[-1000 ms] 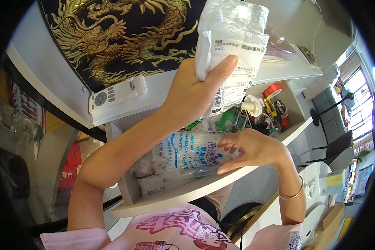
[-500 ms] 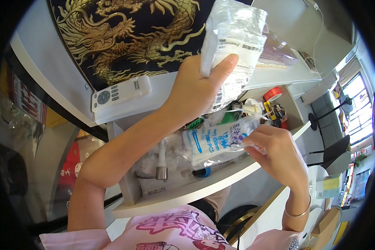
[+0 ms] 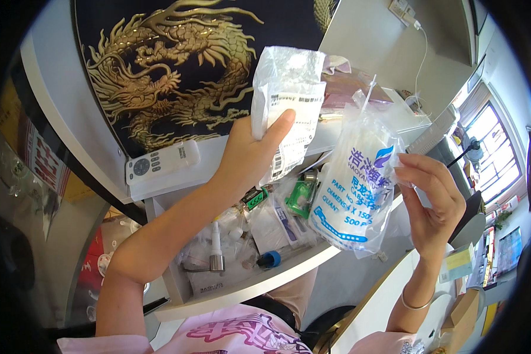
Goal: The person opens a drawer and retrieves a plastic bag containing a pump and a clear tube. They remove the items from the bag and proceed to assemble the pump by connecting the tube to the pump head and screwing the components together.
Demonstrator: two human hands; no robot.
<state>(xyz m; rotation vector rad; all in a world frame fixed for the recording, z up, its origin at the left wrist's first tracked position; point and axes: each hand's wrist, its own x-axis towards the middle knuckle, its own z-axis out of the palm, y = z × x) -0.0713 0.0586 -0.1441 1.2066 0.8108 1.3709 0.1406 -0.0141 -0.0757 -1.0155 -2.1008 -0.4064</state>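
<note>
My left hand (image 3: pixel 251 150) grips a flat package (image 3: pixel 286 79) in clear plastic with a white printed label, thumb across its front. It is held up above an open drawer (image 3: pixel 310 261). Between the thumb and fingers of my right hand (image 3: pixel 433 197) is the edge of a clear plastic bag of white cable ties (image 3: pixel 351 183), printed in blue and purple. The bag hangs over the drawer's right part and covers what lies behind it. One thin white tie sticks out of its top.
In the drawer lie a white stick with a metal end (image 3: pixel 216 256), a blue-and-black cylinder (image 3: pixel 269 259), a green item (image 3: pixel 300 199) and several plastic bags. A white remote control (image 3: pixel 162 162) rests on the shelf below a golden dragon picture (image 3: pixel 177 71).
My right hand has lifted the bag of cable ties out of the drawer, up and to the right. The package in my left hand sits lower and further left in view.
</note>
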